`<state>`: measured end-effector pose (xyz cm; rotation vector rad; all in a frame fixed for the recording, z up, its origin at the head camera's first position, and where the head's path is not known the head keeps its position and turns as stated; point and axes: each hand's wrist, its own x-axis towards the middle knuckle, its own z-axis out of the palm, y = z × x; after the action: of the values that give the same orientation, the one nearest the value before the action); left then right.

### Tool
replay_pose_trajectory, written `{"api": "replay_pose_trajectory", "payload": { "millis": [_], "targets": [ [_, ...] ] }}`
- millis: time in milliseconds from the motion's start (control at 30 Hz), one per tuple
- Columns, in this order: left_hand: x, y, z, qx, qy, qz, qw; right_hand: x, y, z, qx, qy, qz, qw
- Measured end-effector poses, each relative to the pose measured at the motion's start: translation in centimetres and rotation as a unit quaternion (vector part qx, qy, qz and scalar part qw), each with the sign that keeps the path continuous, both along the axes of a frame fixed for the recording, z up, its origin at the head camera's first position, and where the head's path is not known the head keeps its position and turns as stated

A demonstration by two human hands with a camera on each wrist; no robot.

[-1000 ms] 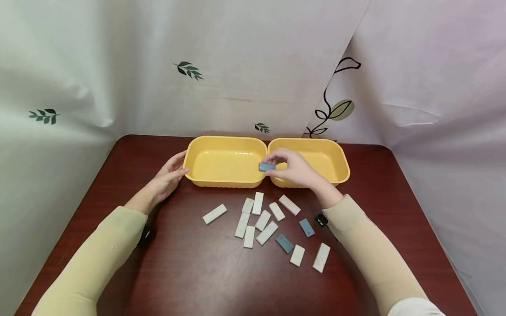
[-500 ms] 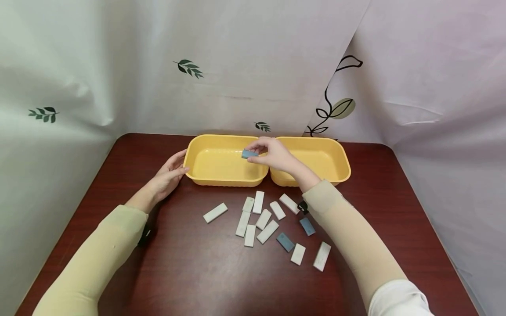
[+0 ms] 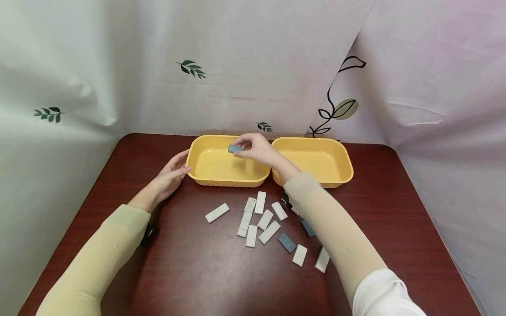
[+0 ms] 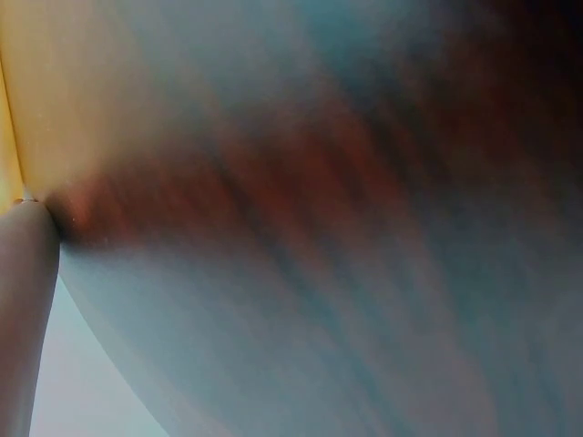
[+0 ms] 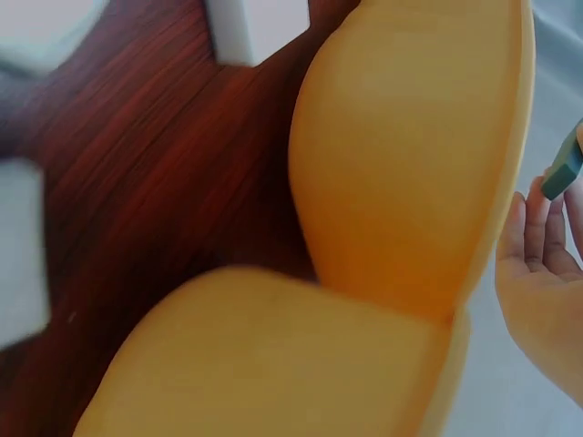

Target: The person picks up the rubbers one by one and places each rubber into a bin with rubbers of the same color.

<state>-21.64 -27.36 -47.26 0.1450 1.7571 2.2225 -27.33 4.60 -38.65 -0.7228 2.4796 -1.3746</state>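
Observation:
My right hand (image 3: 258, 148) pinches a small blue rectangular block (image 3: 235, 149) between thumb and fingers, above the left yellow tub (image 3: 227, 182). In the right wrist view, that block (image 5: 563, 173) appears at the right edge with the fingers behind it. My left hand (image 3: 171, 176) touches the left tub's left side, its thumb at the front rim and its fingers extended along the side. The left wrist view is mostly blurred, with a finger (image 4: 25, 273) against the yellow tub (image 4: 9, 137). On the table lie several white blocks (image 3: 269, 232) and two more blue blocks (image 3: 287, 243).
A second yellow tub (image 3: 316, 183) stands close on the right of the first. My right sleeve (image 3: 332, 224) partly covers a blue block (image 3: 308, 228) and a white block (image 3: 322, 260). Patterned white curtains (image 3: 237, 66) hang behind the dark red table (image 3: 197, 272).
My right hand has carried the blue block leftward, from the gap between the tubs to over the left tub. My left hand has stayed at the tub's side.

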Motion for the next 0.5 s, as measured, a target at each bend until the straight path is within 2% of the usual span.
{"api": "replay_pose_trajectory", "payload": {
  "millis": [200, 500],
  "targets": [
    [0.0, 0.2, 0.1, 0.002, -0.001, 0.005, 1.0, -0.1, -2.3, -0.5, -0.025, -0.039, -0.016, 0.9988],
    [0.1, 0.2, 0.3, -0.011, -0.008, 0.005, 0.9999, 0.3, -5.4, -2.0, -0.024, -0.083, -0.106, 0.9906]
  ]
}}
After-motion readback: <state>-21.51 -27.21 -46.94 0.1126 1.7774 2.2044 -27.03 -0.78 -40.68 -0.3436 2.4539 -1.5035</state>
